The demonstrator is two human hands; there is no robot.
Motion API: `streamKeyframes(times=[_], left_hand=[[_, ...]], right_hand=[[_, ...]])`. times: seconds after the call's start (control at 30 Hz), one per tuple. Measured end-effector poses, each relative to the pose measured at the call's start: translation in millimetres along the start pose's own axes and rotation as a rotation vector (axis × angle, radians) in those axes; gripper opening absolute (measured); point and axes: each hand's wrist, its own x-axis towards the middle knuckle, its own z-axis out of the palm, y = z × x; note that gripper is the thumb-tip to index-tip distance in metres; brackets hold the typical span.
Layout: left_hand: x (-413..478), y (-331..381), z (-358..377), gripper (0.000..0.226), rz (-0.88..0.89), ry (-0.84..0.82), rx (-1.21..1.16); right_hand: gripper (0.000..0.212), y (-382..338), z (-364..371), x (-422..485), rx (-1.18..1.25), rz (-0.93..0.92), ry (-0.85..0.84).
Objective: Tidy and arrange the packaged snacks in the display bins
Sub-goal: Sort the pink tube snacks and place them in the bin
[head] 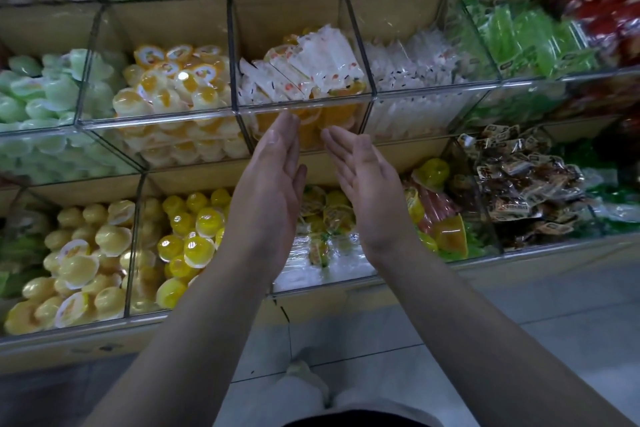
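The white sachets (313, 57) lie straight ahead of and above both hands, heaped in the middle bin (304, 103) of the middle shelf row. The coming move therefore looks like a short reach up and over that bin's clear front rim. The sachets stand on edge in a loose fan, their long axes leaning from the bin's front left corner up toward its back right. A few orange jelly cups (346, 88) are mixed in under them against the front wall. The left hand (273, 180) and the right hand (362, 180) are both empty, fingers straight and together. Their palms are turned toward each other with a narrow gap between, a stance suited to squaring the stack from both sides. The left hand's fingertips (289, 120) come level with the front rim and the right's sit a little lower, so the left looks slightly nearer. Whether either touches the front wall cannot be told. Clear dividers close the bin on both sides, with yellow-orange cups (173, 76) in the left neighbour and more sachets, the neighbouring sachets (415, 55), in the right. The space above the heap is open to the tan back panel, so there seems room to enter from above. Below the forearms lies a lower row with yellow jelly cups (194, 232), and beneath that the tiled floor (519, 329).
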Motion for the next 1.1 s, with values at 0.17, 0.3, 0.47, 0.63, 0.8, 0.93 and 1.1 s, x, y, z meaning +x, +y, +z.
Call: streamKeyframes(times=[0.17, 0.3, 0.47, 0.63, 0.8, 0.93, 1.1], left_hand=[[26.0, -7.8, -4.3, 0.049, -0.019, -0.041, 0.01], [51.9, -14.3, -9.1, 0.048, -0.035, -0.078, 0.014], [79.1, -25.5, -14.4, 0.049, -0.068, -0.12, 0.028], [99.9, -38.9, -4.8, 0.049, -0.108, -0.114, 0.012], [116.9, -55.8, 17.2, 0.05, -0.135, -0.105, 0.015], [126.5, -70.1, 39.0, 0.055, -0.159, -0.095, 0.008], [136.9, -90.3, 68.6, 0.053, -0.197, -0.036, 0.015]], right_hand=[[0.042, 6.5, -1.8, 21.6, -0.002, -0.004, 0.04], [0.06, 15.2, -5.3, 42.1, -0.001, 0.019, 0.097], [0.061, 26.8, -10.6, 60.8, -0.024, 0.046, 0.15], [0.05, 37.2, -24.5, 77.7, -0.039, 0.062, 0.17], [0.049, 43.6, -53.3, 98.2, -0.02, 0.091, 0.16], [0.053, 45.6, -82.0, 111.8, -0.013, 0.105, 0.14], [0.047, 52.3, -119.8, 124.2, -0.042, 0.132, 0.121]])
